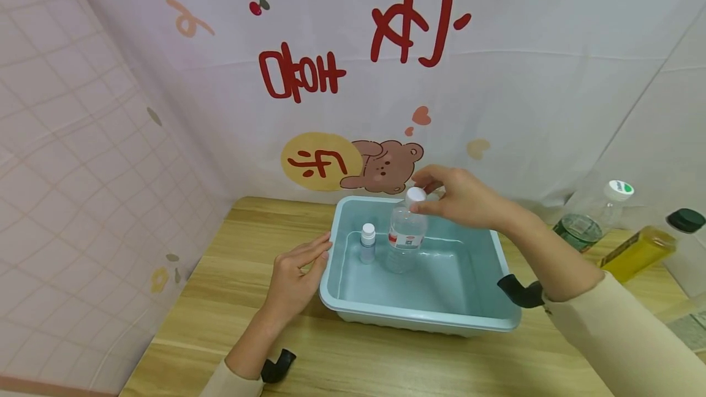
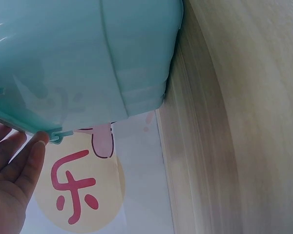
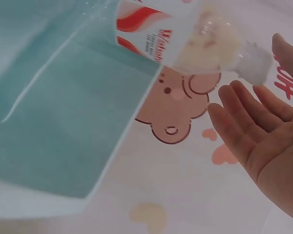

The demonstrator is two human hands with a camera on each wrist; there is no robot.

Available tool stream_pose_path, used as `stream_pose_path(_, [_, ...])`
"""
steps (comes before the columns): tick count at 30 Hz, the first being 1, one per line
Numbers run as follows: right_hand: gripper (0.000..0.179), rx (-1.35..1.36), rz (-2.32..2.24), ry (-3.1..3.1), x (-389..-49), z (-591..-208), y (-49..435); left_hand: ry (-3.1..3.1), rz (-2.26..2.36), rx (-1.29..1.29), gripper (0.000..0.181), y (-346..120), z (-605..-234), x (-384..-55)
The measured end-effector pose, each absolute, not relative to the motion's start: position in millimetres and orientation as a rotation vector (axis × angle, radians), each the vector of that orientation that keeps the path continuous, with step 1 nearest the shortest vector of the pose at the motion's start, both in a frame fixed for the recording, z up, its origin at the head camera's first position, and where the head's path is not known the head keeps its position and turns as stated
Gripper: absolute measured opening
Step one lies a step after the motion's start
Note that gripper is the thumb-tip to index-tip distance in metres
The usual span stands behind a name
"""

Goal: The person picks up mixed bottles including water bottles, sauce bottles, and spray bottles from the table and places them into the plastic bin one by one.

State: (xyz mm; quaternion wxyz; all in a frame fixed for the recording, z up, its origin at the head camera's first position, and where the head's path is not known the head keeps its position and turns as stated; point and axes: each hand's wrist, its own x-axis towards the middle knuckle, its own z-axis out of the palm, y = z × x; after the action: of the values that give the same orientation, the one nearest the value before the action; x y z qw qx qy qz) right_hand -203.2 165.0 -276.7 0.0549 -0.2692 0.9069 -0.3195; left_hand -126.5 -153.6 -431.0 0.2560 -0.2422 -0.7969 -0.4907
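A light-blue plastic basin stands on the wooden table against the back wall. Inside it, a clear bottle with a white cap and a red-and-white label stands upright. My right hand is at this bottle's cap, thumb on one side and spread fingers on the other, not closed round it. To its left in the basin is a small white-capped bottle. With fairly straight fingers, my left hand touches the basin's left rim; in the left wrist view the fingertips meet the rim.
On the right of the table are a clear bottle with a green label, a bottle of yellow liquid and a dark-green-capped clear bottle. A printed cloth hangs behind the basin. Black straps are at both wrists.
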Motion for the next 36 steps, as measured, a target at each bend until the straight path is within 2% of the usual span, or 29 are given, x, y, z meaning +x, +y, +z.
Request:
stream_pose_path(14, [0.049, -0.824, -1.031, 2.806, -191, -266, 186, -2.141, -1.324, -0.678, 0.024, -152, -431, -126])
stream_pose_path(36, [0.052, -0.832, -1.139, 2.993, -159, -280, 233, -2.179, -1.322, -0.639, 0.024, -152, -430, -125])
